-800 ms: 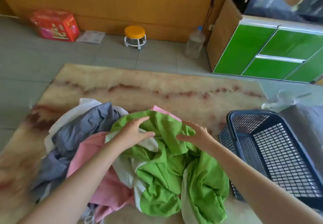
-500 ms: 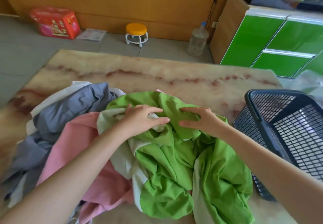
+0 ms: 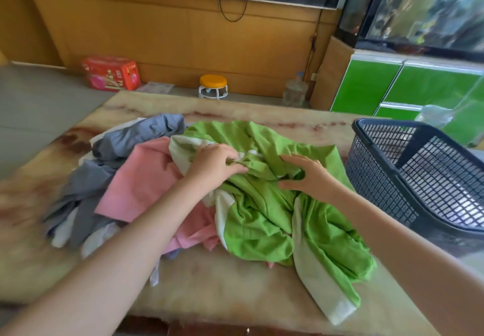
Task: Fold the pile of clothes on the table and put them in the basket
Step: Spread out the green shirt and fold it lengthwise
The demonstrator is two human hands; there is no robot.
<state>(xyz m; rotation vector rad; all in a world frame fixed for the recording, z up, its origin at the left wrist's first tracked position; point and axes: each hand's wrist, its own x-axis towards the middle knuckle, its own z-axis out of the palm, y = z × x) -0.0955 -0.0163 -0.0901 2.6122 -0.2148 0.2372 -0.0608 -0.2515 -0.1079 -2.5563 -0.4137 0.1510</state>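
While the left hand (image 3: 214,164) bunches a fold of the green top (image 3: 262,220) in curled fingers, the right hand (image 3: 310,177) lies on the same cloth just beside it, fingers fairly straight, gripping nothing. The top is uppermost on the pile, spreading under both hands and trailing back toward the near table (image 3: 209,291) edge. Left of the left hand, the pink piece (image 3: 141,178) runs under the top's white edge, with the grey piece (image 3: 117,147) beyond. A one-handed lift would likely drag the pink piece along or tip it off the table. The basket (image 3: 379,178) stands just right of the right hand; a wide shake-out could knock it.
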